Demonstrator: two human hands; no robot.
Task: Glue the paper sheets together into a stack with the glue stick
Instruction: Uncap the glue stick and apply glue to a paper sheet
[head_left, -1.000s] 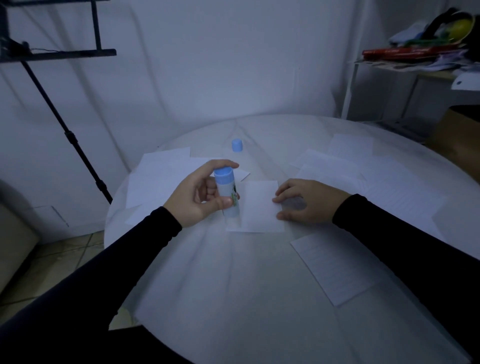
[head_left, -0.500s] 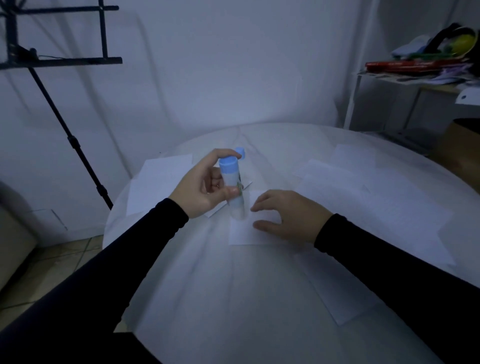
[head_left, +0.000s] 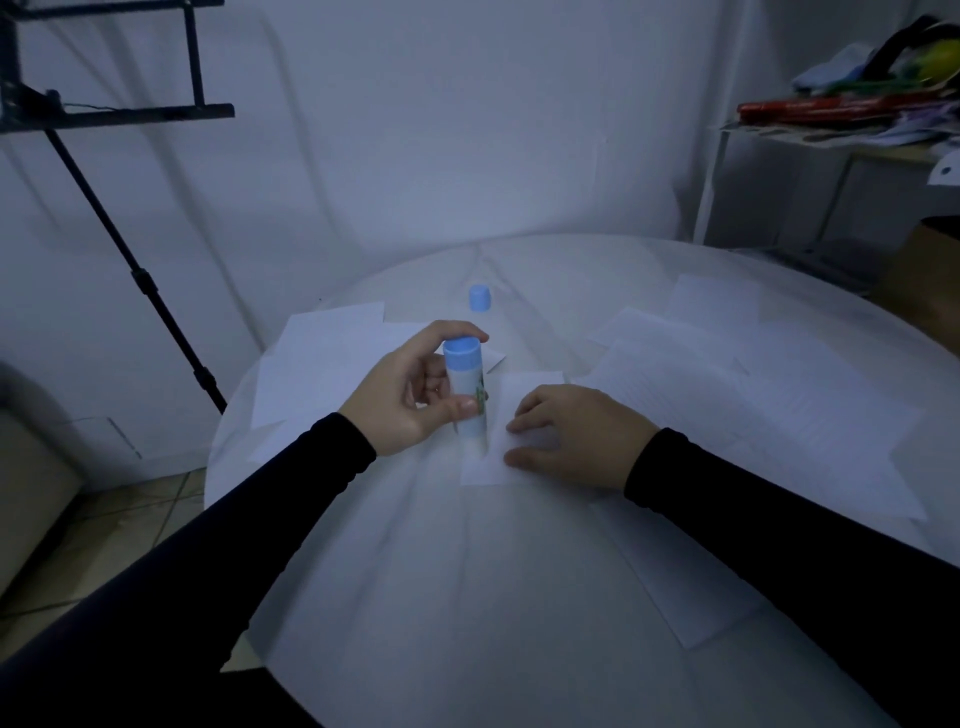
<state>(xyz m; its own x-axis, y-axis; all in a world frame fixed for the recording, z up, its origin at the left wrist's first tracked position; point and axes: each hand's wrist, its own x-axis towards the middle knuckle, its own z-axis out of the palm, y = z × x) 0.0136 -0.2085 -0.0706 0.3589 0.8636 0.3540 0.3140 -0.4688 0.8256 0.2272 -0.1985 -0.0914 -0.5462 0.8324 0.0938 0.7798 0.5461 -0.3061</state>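
My left hand (head_left: 405, 395) grips a white glue stick (head_left: 466, 392) with a blue end turned upward, its lower end down on the left edge of a small white paper sheet (head_left: 511, 415). My right hand (head_left: 576, 436) rests flat on that sheet with spread fingers, holding it against the round white table (head_left: 467, 597). The blue cap (head_left: 479, 298) stands alone farther back. Loose white sheets (head_left: 322, 358) lie at the left, and more sheets (head_left: 753, 395) at the right.
Another sheet (head_left: 696, 603) lies partly under my right forearm. A black tripod stand (head_left: 130, 260) rises left of the table. A cluttered shelf (head_left: 852, 119) stands at the back right. The wall is close behind the table.
My right hand slid left across the small sheet toward the glue stick. My left hand kept the stick upright at the sheet's left edge. The view shifted slightly.
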